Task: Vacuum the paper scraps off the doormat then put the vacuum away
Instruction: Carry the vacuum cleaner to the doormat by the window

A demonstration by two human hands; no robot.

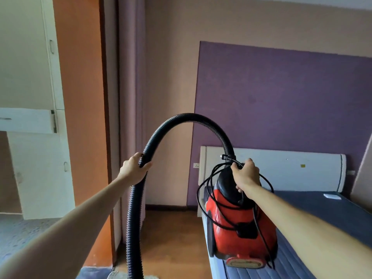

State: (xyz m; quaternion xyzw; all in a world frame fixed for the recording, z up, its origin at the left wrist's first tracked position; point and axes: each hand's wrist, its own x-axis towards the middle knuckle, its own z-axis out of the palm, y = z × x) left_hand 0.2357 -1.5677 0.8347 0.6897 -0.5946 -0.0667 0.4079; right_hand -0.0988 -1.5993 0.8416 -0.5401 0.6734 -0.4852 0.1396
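Observation:
A red canister vacuum (233,224) with a black top hangs in the air, nose down, over the near corner of a bed. My right hand (246,175) grips its black top handle together with loops of the black power cord (209,200), which dangle around the body. The ribbed black hose (181,119) arches up from the vacuum's top and drops to the left. My left hand (134,168) grips the hose where it bends down; its lower end runs out of view at the bottom. No doormat or paper scraps are in view.
A bed with a blue mattress (314,214) and white headboard (281,164) stands at right against a purple wall panel. An orange door frame (84,117) and pink curtain (130,77) rise at centre-left. White cabinets (36,158) stand at left. Wooden floor (171,238) lies between.

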